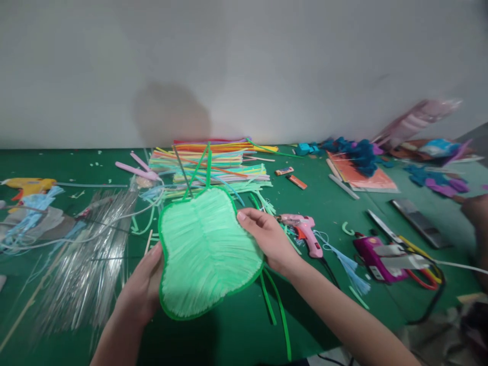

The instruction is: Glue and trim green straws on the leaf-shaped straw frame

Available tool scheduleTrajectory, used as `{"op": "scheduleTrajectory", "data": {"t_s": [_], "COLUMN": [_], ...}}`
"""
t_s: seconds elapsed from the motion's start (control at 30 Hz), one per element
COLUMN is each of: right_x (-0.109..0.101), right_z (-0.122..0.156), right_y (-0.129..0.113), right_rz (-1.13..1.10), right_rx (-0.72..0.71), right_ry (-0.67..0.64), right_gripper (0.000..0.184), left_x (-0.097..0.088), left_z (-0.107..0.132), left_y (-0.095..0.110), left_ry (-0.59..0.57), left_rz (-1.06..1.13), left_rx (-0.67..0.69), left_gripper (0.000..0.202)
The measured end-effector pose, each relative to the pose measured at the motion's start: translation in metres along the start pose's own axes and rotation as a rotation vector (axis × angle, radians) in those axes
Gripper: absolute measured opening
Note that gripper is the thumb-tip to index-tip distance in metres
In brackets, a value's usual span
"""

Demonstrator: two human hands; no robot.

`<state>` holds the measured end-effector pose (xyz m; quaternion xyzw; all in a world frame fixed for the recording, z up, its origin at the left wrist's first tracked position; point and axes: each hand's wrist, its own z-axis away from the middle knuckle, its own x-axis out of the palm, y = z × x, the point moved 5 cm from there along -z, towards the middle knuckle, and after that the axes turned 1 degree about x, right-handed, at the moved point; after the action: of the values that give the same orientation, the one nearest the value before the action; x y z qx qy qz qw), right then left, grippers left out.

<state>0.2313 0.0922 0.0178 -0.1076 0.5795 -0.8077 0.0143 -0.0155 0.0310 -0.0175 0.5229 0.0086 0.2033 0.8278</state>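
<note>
A large light-green leaf shape with a darker green pipe-cleaner rim is held flat over the green table. My left hand grips its lower left edge, fingers curled under it. My right hand holds its right edge, thumb on top. Green stems stick out from the leaf's top towards a pile of coloured pipe cleaners.
A pink glue gun lies right of my right hand, a purple one farther right. A yellow glue gun and clear plastic strips lie at left. Scissors, blue and purple scraps, and another person's hand are at right.
</note>
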Motion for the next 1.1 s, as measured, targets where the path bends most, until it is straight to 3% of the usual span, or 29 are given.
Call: {"op": "scheduleTrajectory", "data": {"t_s": [0.2, 0.27, 0.37, 0.53, 0.7, 0.8, 0.9, 1.0, 1.1], "right_x": [0.001, -0.015, -0.048, -0.085, -0.108, -0.131, -0.148, -0.141, -0.114], "right_z": [0.03, 0.04, 0.053, 0.067, 0.065, 0.063, 0.063, 0.062, 0.056], "right_y": [0.009, 0.01, 0.008, 0.007, 0.015, 0.017, 0.019, 0.019, 0.02], "right_rz": [0.214, 0.322, 0.512, 0.758, 0.969, 1.126, 1.143, 1.104, 1.057], "right_rx": [-0.009, -0.043, -0.096, -0.084, -0.08, -0.117, -0.093, -0.083, -0.069], "right_ry": [-0.143, -0.065, 0.176, 0.509, 0.568, 0.668, 0.735, 0.67, 0.517], "right_gripper": [0.03, 0.03, 0.033, 0.039, 0.044, 0.055, 0.06, 0.048, 0.034], "left_x": [-0.03, -0.042, -0.048, -0.031, -0.01, 0.003, 0.004, -0.009, -0.027], "left_z": [0.018, 0.026, 0.031, 0.027, 0.024, 0.021, 0.017, 0.011, 0.009], "left_y": [-0.003, -0.002, -0.003, -0.018, -0.024, -0.019, -0.014, -0.013, -0.014], "left_ry": [0.076, 0.121, 0.152, 0.049, 0.031, 0.034, 0.065, 0.134, 0.226], "left_rz": [-0.09, -0.086, -0.053, -0.018, -0.014, -0.037, -0.072, -0.105, -0.147], "left_rx": [-0.32, -0.361, -0.34, -0.294, -0.314, -0.302, -0.296, -0.314, -0.324], "left_gripper": [0.065, 0.07, 0.072, 0.073, 0.076, 0.069, 0.059, 0.063, 0.07]}}
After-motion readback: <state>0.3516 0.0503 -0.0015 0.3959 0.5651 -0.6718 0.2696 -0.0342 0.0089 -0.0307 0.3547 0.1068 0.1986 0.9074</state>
